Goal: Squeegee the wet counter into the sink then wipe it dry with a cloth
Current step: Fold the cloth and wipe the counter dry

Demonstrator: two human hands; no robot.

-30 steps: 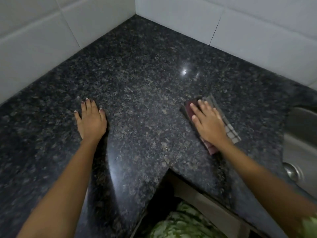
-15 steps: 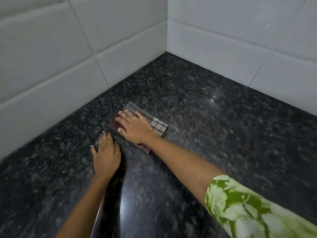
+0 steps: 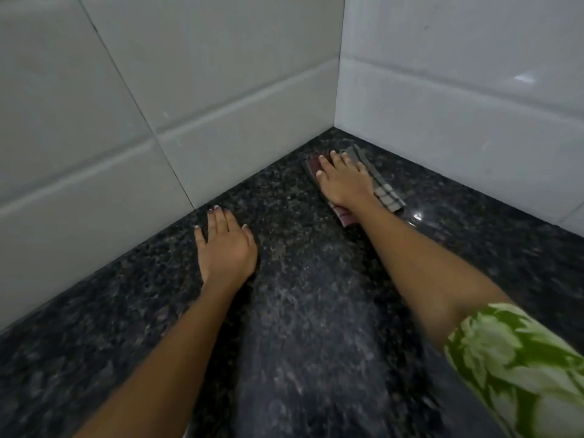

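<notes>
A folded cloth (image 3: 387, 194), grey checked with a dark red side, lies flat on the dark speckled granite counter (image 3: 316, 295), close to the inner corner where the two tiled walls meet. My right hand (image 3: 343, 181) presses palm-down on the cloth with fingers spread towards the corner. My left hand (image 3: 226, 245) rests flat on the bare counter to the left, fingers together, holding nothing, near the left wall. The sink and any squeegee are out of view.
White tiled walls (image 3: 221, 121) close the counter on the left and at the back right, meeting at a corner (image 3: 338, 124). A light reflection (image 3: 417, 215) glints on the counter just right of the cloth. My green patterned sleeve (image 3: 521, 368) fills the lower right.
My right hand has pushed the cloth away from the sink side, across the counter and deep into the wall corner. My left hand stays flat on the counter. The view has swung towards the corner.
</notes>
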